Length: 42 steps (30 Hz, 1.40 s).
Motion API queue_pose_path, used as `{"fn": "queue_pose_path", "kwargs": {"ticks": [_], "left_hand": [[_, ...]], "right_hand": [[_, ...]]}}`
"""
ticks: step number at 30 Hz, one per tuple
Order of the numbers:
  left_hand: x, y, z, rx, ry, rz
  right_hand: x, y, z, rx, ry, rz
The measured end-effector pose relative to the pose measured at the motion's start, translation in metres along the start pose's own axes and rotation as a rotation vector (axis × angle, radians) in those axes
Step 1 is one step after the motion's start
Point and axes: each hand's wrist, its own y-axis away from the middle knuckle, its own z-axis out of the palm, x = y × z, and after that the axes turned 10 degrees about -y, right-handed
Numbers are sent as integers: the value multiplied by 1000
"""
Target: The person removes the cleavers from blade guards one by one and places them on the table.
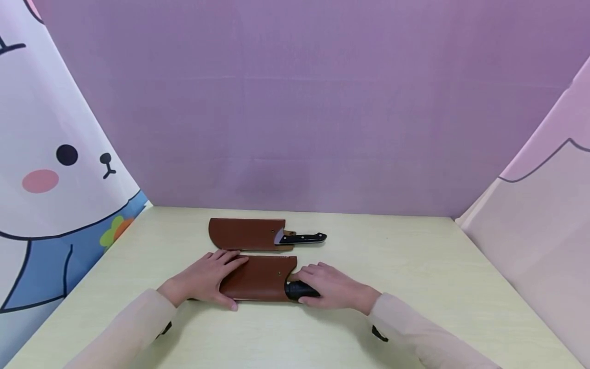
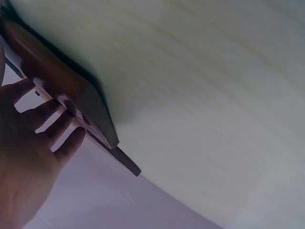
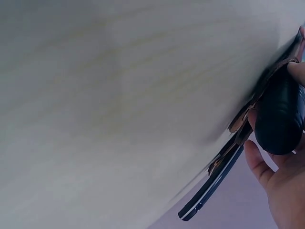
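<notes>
A brown leather knife sheath [image 1: 265,279] lies flat on the table, with a thick black knife handle [image 3: 281,114] coming out of its right end. The blade is hidden inside the sheath. My left hand [image 1: 209,279] rests spread over the sheath's left end, its fingertips [image 2: 71,143] on the leather in the left wrist view. At the other end my right hand [image 1: 334,287] holds the black handle, thumb on the near side and fingers on the far side. Just beyond lies a second brown sheath [image 1: 244,234], with a riveted black knife handle [image 1: 304,238] sticking out to the right.
The pale wood table [image 1: 415,266] ends at a purple backdrop [image 1: 322,128] behind the sheaths. A cartoon-printed panel [image 1: 55,113] stands on the left, and a pale pink and cream panel [image 1: 534,205] on the right.
</notes>
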Motion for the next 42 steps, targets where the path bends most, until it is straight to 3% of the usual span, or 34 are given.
{"fn": "queue_pose_path", "kwargs": {"ticks": [17,32,42], "left_hand": [[-1,-4,-4,13,31,-9],[0,-5,-5,43,-27,-1],[4,-4,-11,60,-60,3]], "right_hand": [[1,-6,2,-46,-69,-8],[0,-4,6,-19,-67,-42],[-1,-1,5,-16,-128,-10]]}}
